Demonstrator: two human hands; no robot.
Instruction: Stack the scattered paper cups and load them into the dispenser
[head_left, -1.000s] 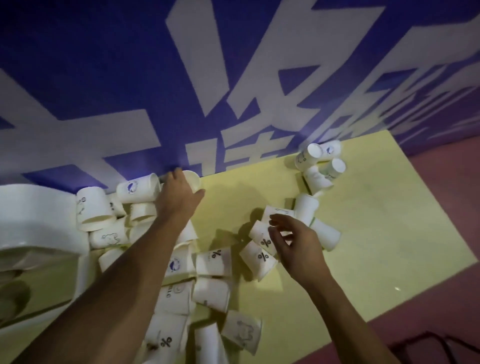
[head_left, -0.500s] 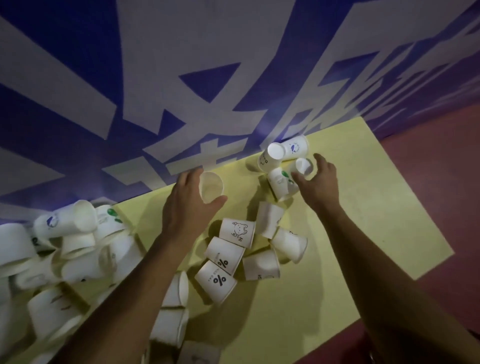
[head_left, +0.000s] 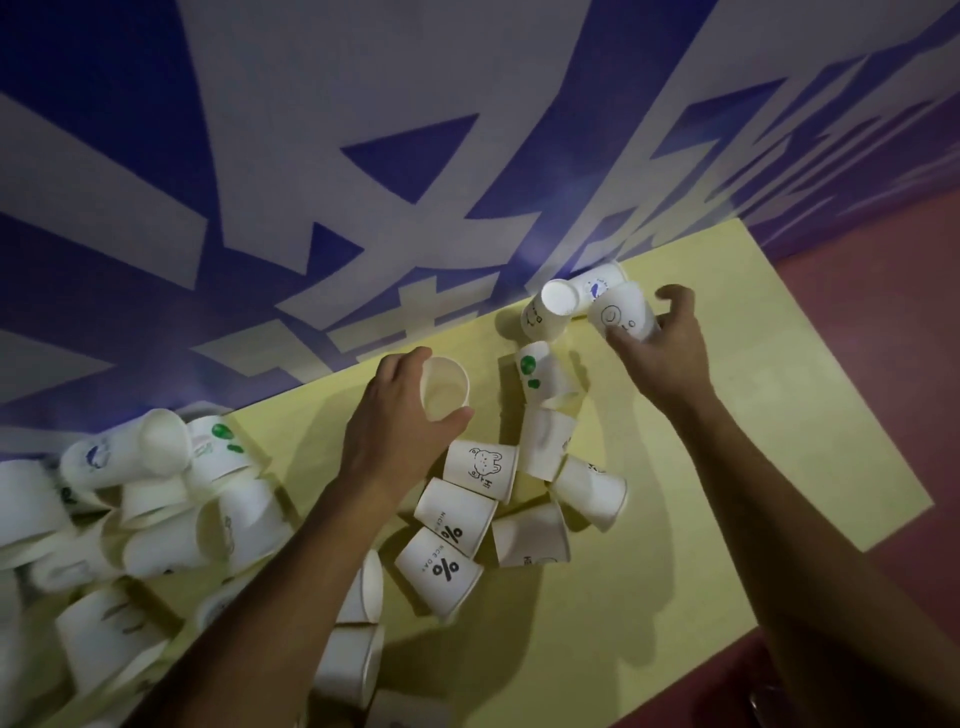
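Many white paper cups lie scattered on a pale yellow table (head_left: 727, 467). My left hand (head_left: 395, 431) is shut on one cup (head_left: 444, 387) with its open mouth facing me. My right hand (head_left: 660, 348) grips a smiley-face cup (head_left: 621, 312) near the wall, lifted and tilted. Just left of it sit a cup showing its base (head_left: 558, 299) and a green-dot cup (head_left: 540, 371). A cluster with a bear cup (head_left: 480, 465) and two percent-sign cups (head_left: 441, 566) lies between my arms. No dispenser is in view.
A blue wall with big white characters (head_left: 363, 156) runs along the table's far edge. A heap of several cups (head_left: 156, 499) fills the left side. Red floor (head_left: 883, 338) lies beyond the table's right and near edges.
My right hand reached to the far group of cups, closed on the smiley-face cup and raised it. My left hand keeps hold of its cup, and the view has swung right.
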